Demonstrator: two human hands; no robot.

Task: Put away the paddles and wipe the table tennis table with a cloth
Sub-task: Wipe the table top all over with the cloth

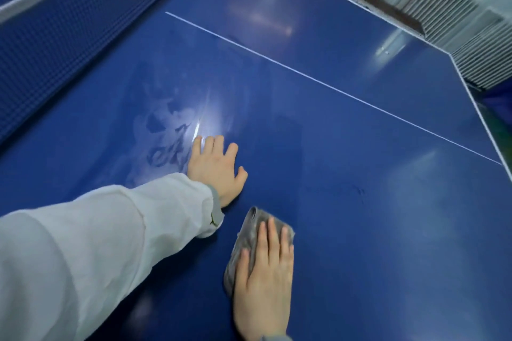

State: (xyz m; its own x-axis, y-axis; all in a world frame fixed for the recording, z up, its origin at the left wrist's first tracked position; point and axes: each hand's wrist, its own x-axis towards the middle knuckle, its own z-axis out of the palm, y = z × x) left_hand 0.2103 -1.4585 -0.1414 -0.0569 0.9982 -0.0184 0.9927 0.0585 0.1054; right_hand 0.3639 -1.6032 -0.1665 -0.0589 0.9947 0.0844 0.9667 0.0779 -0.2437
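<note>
One broad blue table tennis table (346, 216) fills the view, hard and glossy, smears showing pale under the light near the net (55, 30) at upper left. No paddles are in sight. The left hand (214, 167) lies flat on the surface, fingers spread, holding nothing, a white sleeve (97, 243) behind it. The right hand (264, 277) presses straight fingers down on the grey cloth (246, 235), just beside the left wrist. That cloth looks soft, light and limp, so it will likely bunch; a flat palm over its middle suits it best. No brand or writing can be read anywhere.
</note>
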